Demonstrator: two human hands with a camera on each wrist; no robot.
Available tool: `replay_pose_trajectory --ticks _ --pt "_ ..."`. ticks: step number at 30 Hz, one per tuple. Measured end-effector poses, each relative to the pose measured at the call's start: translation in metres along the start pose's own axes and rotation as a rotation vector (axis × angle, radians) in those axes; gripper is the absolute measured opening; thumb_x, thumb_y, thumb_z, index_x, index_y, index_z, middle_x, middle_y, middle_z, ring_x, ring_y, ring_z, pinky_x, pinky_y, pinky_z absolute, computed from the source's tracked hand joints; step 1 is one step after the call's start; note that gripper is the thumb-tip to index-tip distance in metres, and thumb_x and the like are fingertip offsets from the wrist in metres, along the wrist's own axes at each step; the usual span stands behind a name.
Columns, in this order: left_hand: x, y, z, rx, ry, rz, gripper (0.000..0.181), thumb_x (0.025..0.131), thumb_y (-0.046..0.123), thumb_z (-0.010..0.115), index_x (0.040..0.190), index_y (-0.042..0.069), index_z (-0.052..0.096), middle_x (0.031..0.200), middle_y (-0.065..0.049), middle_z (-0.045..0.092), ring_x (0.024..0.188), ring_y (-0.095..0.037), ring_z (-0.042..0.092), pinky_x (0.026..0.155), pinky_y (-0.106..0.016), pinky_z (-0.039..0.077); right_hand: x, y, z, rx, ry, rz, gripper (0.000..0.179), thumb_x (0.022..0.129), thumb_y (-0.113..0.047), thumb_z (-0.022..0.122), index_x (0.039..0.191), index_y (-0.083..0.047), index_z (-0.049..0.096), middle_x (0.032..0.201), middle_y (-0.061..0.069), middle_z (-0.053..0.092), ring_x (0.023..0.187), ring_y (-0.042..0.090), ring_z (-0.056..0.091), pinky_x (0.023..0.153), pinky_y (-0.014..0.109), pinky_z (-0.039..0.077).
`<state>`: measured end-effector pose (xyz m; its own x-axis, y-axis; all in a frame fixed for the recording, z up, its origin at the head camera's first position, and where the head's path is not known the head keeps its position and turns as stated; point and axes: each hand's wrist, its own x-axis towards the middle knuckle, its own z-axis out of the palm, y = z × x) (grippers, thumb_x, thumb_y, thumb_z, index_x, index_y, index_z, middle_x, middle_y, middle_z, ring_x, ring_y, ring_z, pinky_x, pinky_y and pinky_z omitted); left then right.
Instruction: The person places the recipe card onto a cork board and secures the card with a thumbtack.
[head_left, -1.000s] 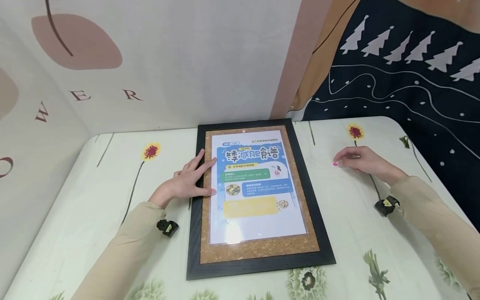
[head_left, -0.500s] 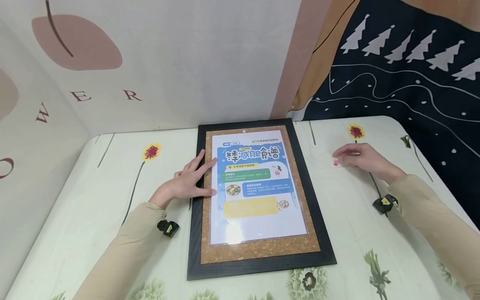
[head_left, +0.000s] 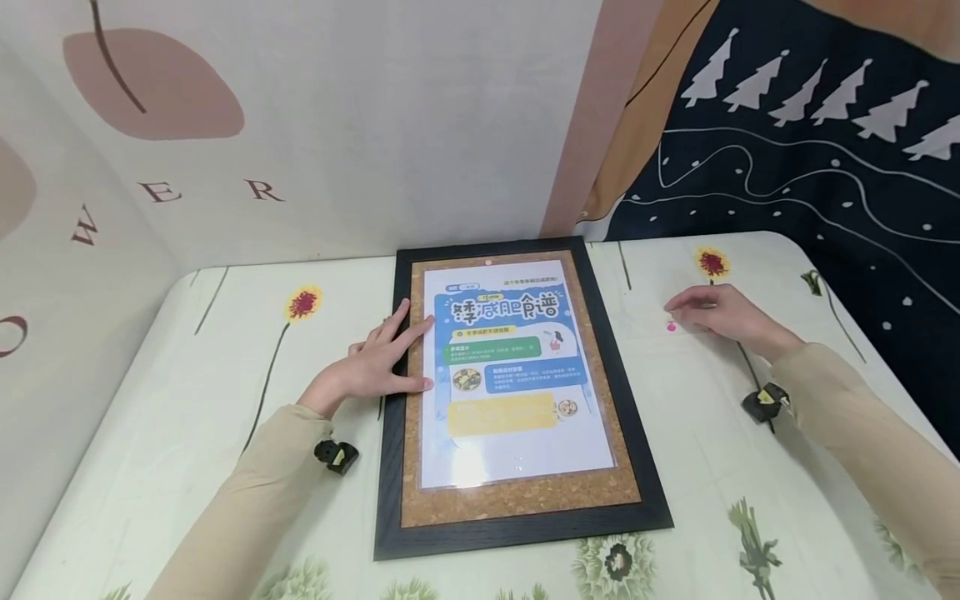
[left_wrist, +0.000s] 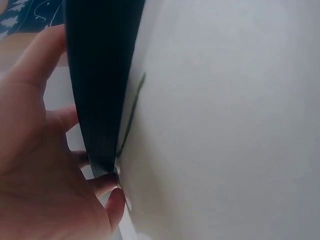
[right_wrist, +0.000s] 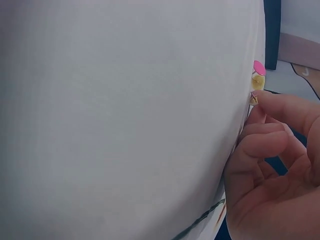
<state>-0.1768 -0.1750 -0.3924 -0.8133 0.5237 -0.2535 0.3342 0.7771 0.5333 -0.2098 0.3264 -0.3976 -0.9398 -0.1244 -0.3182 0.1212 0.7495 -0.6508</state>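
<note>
In the head view a printed sheet [head_left: 517, 450] lies on a cork board [head_left: 517, 498] with a black frame [head_left: 525, 542]. A small pale tack [head_left: 488, 262] sits at the sheet's top edge. My left hand [head_left: 367, 367] rests on the frame's left side, fingers spread, thumb and index tip reaching the sheet. My right hand [head_left: 723, 312] is low over the table, to the right of the frame. Its fingertips seem to pinch a gold-coloured thumbtack [right_wrist: 254, 99], point showing. Just beyond lie a pink thumbtack [right_wrist: 259, 67] and a yellowish one [right_wrist: 258, 82].
A pale flower-print cloth [head_left: 195, 400] covers the table. A pale printed backdrop [head_left: 337, 150] stands behind it. Dark cloth with white trees [head_left: 795, 183] hangs at the right. Each wrist carries a small black camera [head_left: 336, 456].
My right hand has risen slightly away from the pink thumbtack, which shows more fully now. The left hand, frame and sheet stay as they were.
</note>
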Motion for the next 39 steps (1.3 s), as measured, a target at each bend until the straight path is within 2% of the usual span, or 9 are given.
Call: replay_pose_trajectory --ticks 9,13,16,18,22,24,33,39 --pt "-0.001 0.001 0.000 0.005 0.006 0.008 0.088 0.089 0.039 0.068 0.155 0.010 0.018 0.158 -0.022 -0.012 0.137 -0.055 0.009 0.095 -0.072 0.018 0.002 0.000 0.003 -0.011 0.050 -0.024 0.035 0.099 -0.025 0.057 0.121 0.001 0.061 0.121 0.022 0.055 0.092 0.029 0.047 0.066 0.029 0.042" --pt "-0.002 0.001 0.000 0.003 0.005 0.011 0.088 0.089 0.039 0.068 0.155 0.009 0.018 0.158 -0.022 -0.012 0.137 -0.055 0.008 0.095 -0.071 0.018 0.003 0.000 0.004 0.013 0.069 -0.028 0.037 0.100 -0.026 0.056 0.124 0.002 0.060 0.127 0.024 0.054 0.107 0.034 0.047 0.084 0.039 0.043" --pt "-0.002 0.001 0.001 -0.003 0.005 0.011 0.088 0.089 0.040 0.068 0.155 0.009 0.018 0.158 -0.022 -0.012 0.137 -0.055 0.008 0.095 -0.072 0.018 0.004 0.000 0.005 0.043 0.090 -0.026 0.039 0.101 -0.027 0.054 0.126 0.003 0.058 0.131 0.024 0.052 0.116 0.035 0.044 0.095 0.044 0.038" --pt "-0.002 0.000 0.001 -0.006 0.005 0.011 0.088 0.089 0.039 0.068 0.155 0.009 0.018 0.158 -0.022 -0.012 0.137 -0.055 0.007 0.095 -0.072 0.017 0.003 -0.001 0.005 0.056 0.097 -0.025 0.039 0.101 -0.026 0.053 0.127 0.003 0.057 0.131 0.024 0.052 0.115 0.034 0.045 0.094 0.039 0.040" --pt "-0.002 0.000 0.000 -0.007 0.004 0.013 0.088 0.089 0.039 0.068 0.155 0.009 0.018 0.157 -0.023 -0.012 0.137 -0.055 0.007 0.095 -0.072 0.016 0.002 -0.006 0.005 0.083 0.100 -0.034 0.038 0.101 -0.025 0.053 0.127 0.002 0.058 0.132 0.023 0.052 0.111 0.031 0.048 0.083 0.019 0.043" --pt "-0.002 0.000 0.000 -0.010 0.004 0.013 0.088 0.089 0.039 0.069 0.155 0.009 0.018 0.158 -0.022 -0.012 0.137 -0.055 0.007 0.095 -0.073 0.016 0.001 -0.009 0.005 0.101 0.105 -0.054 0.037 0.101 -0.024 0.053 0.127 0.002 0.058 0.131 0.022 0.053 0.107 0.029 0.049 0.079 0.016 0.043" --pt "-0.001 0.001 0.000 -0.017 -0.003 0.007 0.088 0.089 0.039 0.068 0.155 0.010 0.017 0.158 -0.022 -0.013 0.138 -0.053 0.005 0.095 -0.073 0.015 0.000 -0.026 0.007 0.201 0.132 -0.199 0.032 0.100 -0.017 0.053 0.122 0.004 0.058 0.104 0.012 0.057 0.079 0.017 0.051 0.070 0.021 0.043" --pt "-0.001 0.000 0.000 -0.013 -0.006 0.003 0.089 0.089 0.041 0.068 0.155 0.010 0.017 0.158 -0.021 -0.014 0.139 -0.052 0.003 0.096 -0.074 0.014 0.002 -0.037 0.012 0.234 0.089 -0.202 0.032 0.100 -0.014 0.052 0.127 0.003 0.057 0.100 0.014 0.056 0.078 0.018 0.052 0.066 0.024 0.046"
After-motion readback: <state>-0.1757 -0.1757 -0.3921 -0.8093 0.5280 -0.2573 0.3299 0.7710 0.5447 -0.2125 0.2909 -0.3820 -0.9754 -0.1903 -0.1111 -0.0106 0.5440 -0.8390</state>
